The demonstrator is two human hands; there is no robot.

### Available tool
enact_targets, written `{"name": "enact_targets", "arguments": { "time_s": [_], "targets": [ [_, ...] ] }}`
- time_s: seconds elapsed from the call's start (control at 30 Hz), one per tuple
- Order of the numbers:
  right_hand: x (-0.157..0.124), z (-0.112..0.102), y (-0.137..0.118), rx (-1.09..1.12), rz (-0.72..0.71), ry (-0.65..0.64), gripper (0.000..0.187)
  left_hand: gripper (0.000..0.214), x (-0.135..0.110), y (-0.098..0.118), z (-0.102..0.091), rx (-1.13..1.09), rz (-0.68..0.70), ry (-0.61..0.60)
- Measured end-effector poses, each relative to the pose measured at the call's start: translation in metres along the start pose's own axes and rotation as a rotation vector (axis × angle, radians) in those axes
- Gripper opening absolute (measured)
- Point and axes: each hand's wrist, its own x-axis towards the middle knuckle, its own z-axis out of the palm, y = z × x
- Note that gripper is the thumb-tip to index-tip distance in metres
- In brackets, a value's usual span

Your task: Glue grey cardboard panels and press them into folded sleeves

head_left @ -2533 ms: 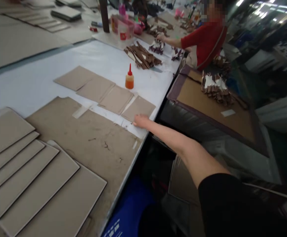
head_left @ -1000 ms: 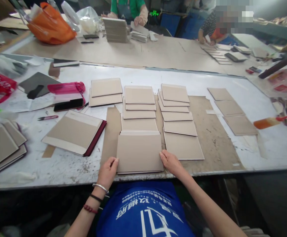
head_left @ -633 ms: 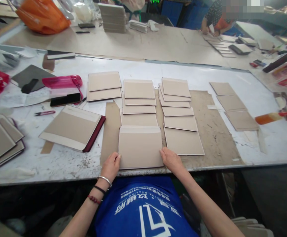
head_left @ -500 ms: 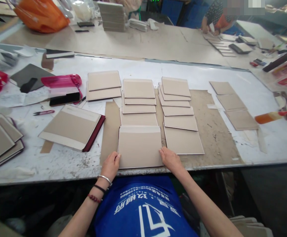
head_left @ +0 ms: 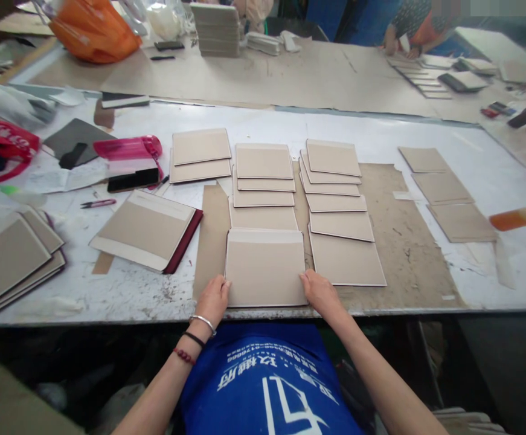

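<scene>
A beige cardboard panel (head_left: 265, 269) with a pale strip along its far edge lies at the front of the table. My left hand (head_left: 216, 296) is closed on its left edge, thumb on top. On the opposite edge, my right hand (head_left: 320, 291) pinches the panel in the same way. Beyond it, overlapping beige panels (head_left: 263, 162) run away in a column. A second column of panels (head_left: 346, 261) lies just right of my right hand. To the left rests a larger panel (head_left: 142, 226) with a dark red edge.
Brown board (head_left: 407, 254) lies under the columns. At left are stacked panels (head_left: 6, 260), a black phone (head_left: 133, 180), a pink case (head_left: 129, 148) and thread snips (head_left: 98, 203). Three small panels (head_left: 444, 187) and an orange bottle (head_left: 519, 219) lie right. A co-worker (head_left: 414, 30) is at the far table.
The whole view has shifted slightly, so things appear further right. Both hands keep their hold on the panel's edges, and the panel stays in place on the table.
</scene>
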Motion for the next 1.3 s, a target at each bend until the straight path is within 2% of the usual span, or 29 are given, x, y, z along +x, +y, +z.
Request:
{"name": "enact_targets", "arguments": {
  "time_s": [0.67, 1.07, 1.3],
  "targets": [
    [0.0011, -0.0001, -0.0028, 0.018, 0.044, -0.004, 0.027, 0.018, 0.0016, 0.0004, 0.0014, 0.049, -0.016, -0.014],
    [0.0009, 0.0038, 0.0004, 0.035, 0.004, 0.041, 0.027, 0.019, 0.0013, 0.0005, 0.0024, 0.066, -0.010, -0.014],
    [0.0037, 0.0028, -0.0004, 0.046, 0.020, -0.008, 0.028, 0.018, 0.0009, -0.0009, 0.0039, 0.072, -0.008, -0.015]
  ]
}}
